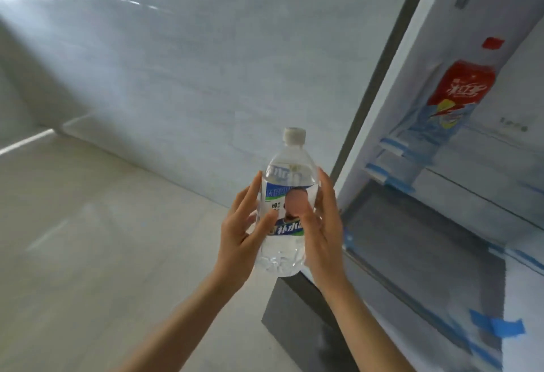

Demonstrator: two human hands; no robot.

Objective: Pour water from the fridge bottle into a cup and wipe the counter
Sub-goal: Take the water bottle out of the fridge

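A clear plastic water bottle (287,203) with a white cap and a blue, green and white label stands upright in mid-air between both hands, in front of the open fridge. My left hand (240,236) holds its left side, fingers spread and curved round the body. On the right side my right hand (322,224) grips it, thumb across the label. The bottle is nearly full and its cap is on. No cup or cloth is in view.
The open fridge (441,224) fills the right side, its shelves and drawers fixed with blue tape. A red-labelled bottle (453,97) stands on a fridge shelf. A grey-white wall lies ahead, and pale floor (88,239) spreads to the left.
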